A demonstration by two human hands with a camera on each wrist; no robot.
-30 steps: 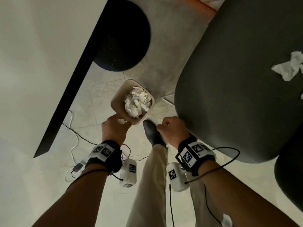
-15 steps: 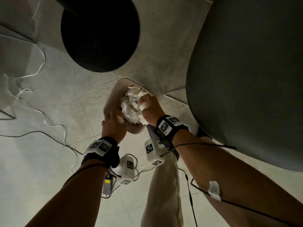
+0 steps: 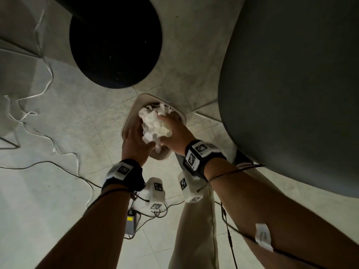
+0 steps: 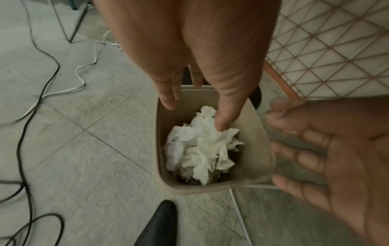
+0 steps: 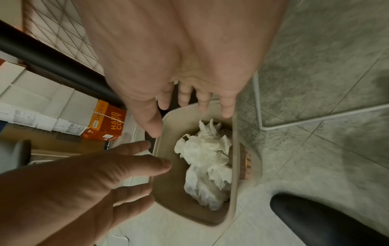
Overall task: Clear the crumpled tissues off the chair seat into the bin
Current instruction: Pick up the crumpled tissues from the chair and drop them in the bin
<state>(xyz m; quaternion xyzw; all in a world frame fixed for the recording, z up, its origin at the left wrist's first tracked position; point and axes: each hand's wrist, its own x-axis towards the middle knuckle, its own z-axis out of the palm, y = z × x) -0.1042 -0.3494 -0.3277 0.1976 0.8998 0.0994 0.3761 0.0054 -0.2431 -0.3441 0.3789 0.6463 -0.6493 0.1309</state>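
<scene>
A beige bin (image 3: 134, 111) stands on the tiled floor, heaped with crumpled white tissues (image 3: 155, 125). My left hand (image 3: 134, 138) hovers at the bin's left rim, fingers straight. In the left wrist view its thumb touches the tissues (image 4: 200, 149) inside the bin (image 4: 210, 188). My right hand (image 3: 171, 131) lies open over the heap from the right. The right wrist view shows the right hand (image 5: 189, 113) spread above the bin (image 5: 233, 166) and the tissues (image 5: 206, 158). The dark chair seat (image 3: 291, 94) fills the right side; its visible part is bare.
A black round base (image 3: 114, 41) stands just beyond the bin. Cables (image 3: 38, 105) trail over the floor at left. My black shoe (image 4: 160, 224) is beside the bin. Boxes, one orange (image 5: 105, 119), stack at the back, and a white frame leg (image 5: 294, 119) lies on the floor.
My right hand came over the bin curled on a tissue and now lies open on the heap. My left hand rose from the bin's near edge to its left rim.
</scene>
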